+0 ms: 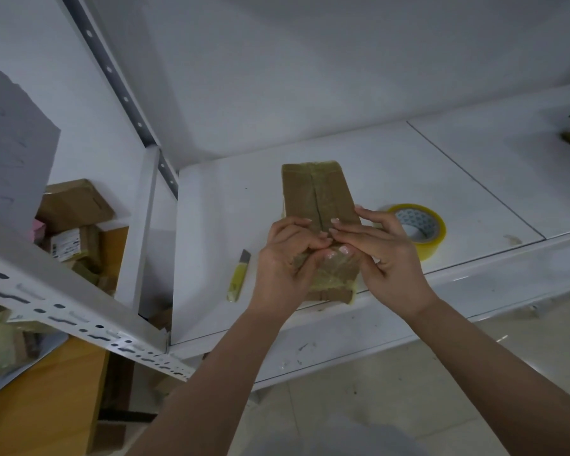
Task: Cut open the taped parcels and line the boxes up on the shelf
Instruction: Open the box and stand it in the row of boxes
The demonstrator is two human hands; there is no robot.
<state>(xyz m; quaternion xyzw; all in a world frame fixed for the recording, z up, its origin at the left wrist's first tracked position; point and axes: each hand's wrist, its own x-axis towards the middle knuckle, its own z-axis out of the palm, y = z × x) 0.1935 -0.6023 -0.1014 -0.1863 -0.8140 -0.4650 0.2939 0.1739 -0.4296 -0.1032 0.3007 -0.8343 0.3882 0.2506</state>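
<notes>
Brown taped parcel (316, 199) on the white shelf (441, 166) is gripped at its near end by the left hand (283, 261) and right hand (380, 255), a yellow utility knife (238, 278) lying just left.

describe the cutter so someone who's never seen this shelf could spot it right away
Start at the white shelf board where both hands work on the brown taped parcel. Just left of the left hand, near the board's front edge, lies the utility knife, flat and untouched. It is the only slim yellow stick there with a grey blade tip; the other yellowish thing, the tape roll, is a ring on the parcel's right.
</notes>
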